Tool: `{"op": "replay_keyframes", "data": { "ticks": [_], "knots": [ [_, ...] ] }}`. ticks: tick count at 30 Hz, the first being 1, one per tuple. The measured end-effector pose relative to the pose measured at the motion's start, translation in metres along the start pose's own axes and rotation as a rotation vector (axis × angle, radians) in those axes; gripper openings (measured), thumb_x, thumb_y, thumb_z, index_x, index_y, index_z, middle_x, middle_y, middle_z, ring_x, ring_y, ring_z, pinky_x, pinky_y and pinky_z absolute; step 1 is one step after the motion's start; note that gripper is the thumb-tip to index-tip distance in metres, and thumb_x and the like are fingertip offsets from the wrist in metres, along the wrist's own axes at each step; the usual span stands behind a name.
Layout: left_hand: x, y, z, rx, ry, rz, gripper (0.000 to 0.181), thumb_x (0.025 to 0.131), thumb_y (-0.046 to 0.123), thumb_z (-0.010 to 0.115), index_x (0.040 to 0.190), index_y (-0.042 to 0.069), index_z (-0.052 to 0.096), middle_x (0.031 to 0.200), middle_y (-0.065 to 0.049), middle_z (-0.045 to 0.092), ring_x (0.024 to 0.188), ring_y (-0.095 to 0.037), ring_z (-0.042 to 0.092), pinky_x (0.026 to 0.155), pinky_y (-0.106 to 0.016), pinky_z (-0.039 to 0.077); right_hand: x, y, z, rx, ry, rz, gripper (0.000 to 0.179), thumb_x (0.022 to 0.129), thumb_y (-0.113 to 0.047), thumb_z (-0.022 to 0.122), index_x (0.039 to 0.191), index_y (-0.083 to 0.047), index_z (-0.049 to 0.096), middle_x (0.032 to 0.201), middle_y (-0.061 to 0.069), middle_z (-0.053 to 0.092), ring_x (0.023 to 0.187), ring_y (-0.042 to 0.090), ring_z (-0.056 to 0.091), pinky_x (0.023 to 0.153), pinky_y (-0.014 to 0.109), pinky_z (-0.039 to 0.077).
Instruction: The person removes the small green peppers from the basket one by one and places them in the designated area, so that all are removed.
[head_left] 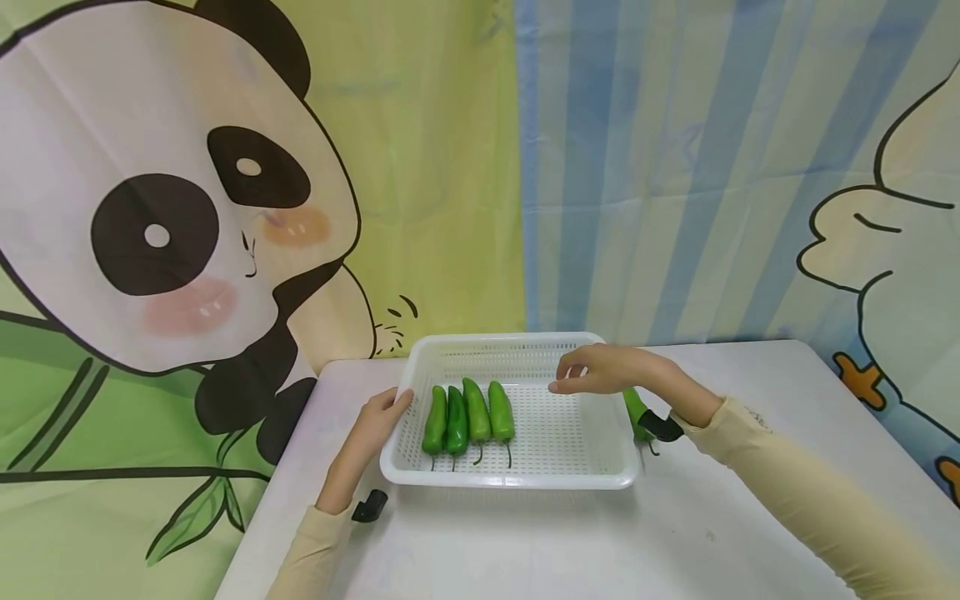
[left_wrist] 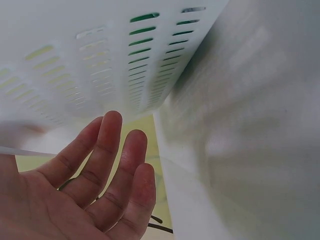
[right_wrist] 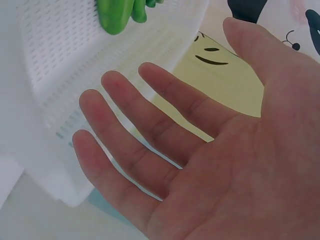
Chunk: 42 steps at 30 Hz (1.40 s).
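A white perforated plastic basket [head_left: 517, 481] stands on the table, with several green peppers [head_left: 477, 411] side by side in its left half, stems toward me. My left hand [head_left: 378, 421] holds the basket's left rim, thumb over the edge; the left wrist view shows its fingers [left_wrist: 111, 145] along the outer wall. Over the basket's right part hovers my right hand [head_left: 600, 368], nothing in it. Its fingers look spread and relaxed in the right wrist view. Another green pepper [head_left: 636, 408] lies just outside the basket's right side, partly hidden by my right wrist.
The white table [head_left: 465, 542] carries the basket near its far edge. Behind it hangs a curtain [head_left: 427, 167] printed with a panda and stripes. Black wrist straps [head_left: 369, 506] show at both of my cuffs.
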<state>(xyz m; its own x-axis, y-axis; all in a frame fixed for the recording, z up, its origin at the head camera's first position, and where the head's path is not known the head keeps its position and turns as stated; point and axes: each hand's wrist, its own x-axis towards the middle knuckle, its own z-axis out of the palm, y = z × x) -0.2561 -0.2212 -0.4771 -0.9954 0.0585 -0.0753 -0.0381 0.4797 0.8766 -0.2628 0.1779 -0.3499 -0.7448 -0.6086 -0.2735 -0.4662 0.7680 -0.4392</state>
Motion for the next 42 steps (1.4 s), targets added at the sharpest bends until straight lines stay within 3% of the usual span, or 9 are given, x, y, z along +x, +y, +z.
{"op": "replay_keyframes", "data": {
  "ticks": [8,17,24,26,28,30,33,42],
  "knots": [
    [0.0,0.001,0.0,0.01,0.0,0.002,0.053,0.104,0.047,0.049,0.14,0.008,0.056,0.112,-0.02,0.072,0.081,-0.024,0.076,0.064,-0.035,0.064,0.027,-0.01,0.007,-0.011,0.014,-0.049,0.039,0.102,-0.044,0.054,0.115,-0.011,0.07,0.111,0.004,0.071,0.1,0.017,0.067,0.086,0.037,0.057],
    [0.001,-0.001,-0.002,0.014,-0.001,-0.001,0.054,0.104,0.048,0.049,0.14,0.008,0.056,0.112,-0.02,0.072,0.081,-0.024,0.076,0.064,-0.035,0.064,0.057,-0.017,0.022,0.019,-0.003,-0.003,0.039,0.103,-0.04,0.055,0.112,-0.004,0.07,0.091,0.003,0.072,0.073,0.012,0.066,0.066,0.026,0.053],
    [0.003,-0.004,-0.002,0.015,-0.009,0.005,0.055,0.104,0.05,0.049,0.14,0.009,0.057,0.112,-0.02,0.072,0.08,-0.024,0.076,0.064,-0.036,0.064,0.08,-0.026,0.039,-0.053,-0.013,0.058,0.039,0.102,-0.041,0.057,0.11,-0.005,0.07,0.102,0.007,0.071,0.08,0.015,0.064,0.07,0.031,0.054],
    [0.003,-0.004,-0.002,0.014,-0.012,0.008,0.055,0.104,0.05,0.049,0.139,0.009,0.057,0.111,-0.02,0.073,0.08,-0.023,0.076,0.064,-0.036,0.064,0.085,-0.029,0.045,-0.073,-0.004,0.066,0.037,0.101,-0.041,0.058,0.104,-0.006,0.07,0.099,0.005,0.07,0.078,0.014,0.062,0.068,0.031,0.052],
    [0.003,-0.004,-0.002,0.013,-0.014,0.011,0.055,0.104,0.05,0.049,0.139,0.008,0.057,0.111,-0.02,0.073,0.08,-0.023,0.076,0.063,-0.036,0.064,0.092,-0.031,0.051,-0.078,-0.004,0.089,0.036,0.1,-0.042,0.058,0.088,-0.009,0.066,0.081,0.0,0.063,0.068,0.012,0.054,0.061,0.028,0.046],
    [0.003,-0.004,-0.002,0.014,-0.012,0.011,0.054,0.104,0.049,0.049,0.138,0.008,0.057,0.111,-0.02,0.073,0.08,-0.023,0.076,0.063,-0.036,0.064,0.1,-0.033,0.057,-0.082,0.0,0.114,0.041,0.1,-0.044,0.059,0.072,-0.013,0.057,0.065,-0.004,0.05,0.059,0.01,0.043,0.054,0.026,0.037],
    [0.002,-0.004,-0.003,0.021,-0.01,0.006,0.054,0.104,0.049,0.049,0.139,0.008,0.057,0.111,-0.02,0.072,0.08,-0.024,0.076,0.063,-0.036,0.064,0.11,-0.035,0.065,-0.078,0.01,0.175,0.049,0.099,-0.046,0.059,0.063,-0.017,0.043,0.056,-0.005,0.039,0.054,0.011,0.037,0.05,0.026,0.032],
    [0.003,-0.001,-0.001,0.027,-0.001,-0.002,0.054,0.104,0.049,0.05,0.138,0.009,0.058,0.112,-0.02,0.072,0.08,-0.023,0.076,0.064,-0.036,0.064,0.118,-0.044,0.075,-0.096,0.077,0.298,0.042,0.095,-0.05,0.064,0.078,-0.014,0.052,0.073,0.001,0.055,0.065,0.015,0.052,0.056,0.028,0.042]
  ]
}}
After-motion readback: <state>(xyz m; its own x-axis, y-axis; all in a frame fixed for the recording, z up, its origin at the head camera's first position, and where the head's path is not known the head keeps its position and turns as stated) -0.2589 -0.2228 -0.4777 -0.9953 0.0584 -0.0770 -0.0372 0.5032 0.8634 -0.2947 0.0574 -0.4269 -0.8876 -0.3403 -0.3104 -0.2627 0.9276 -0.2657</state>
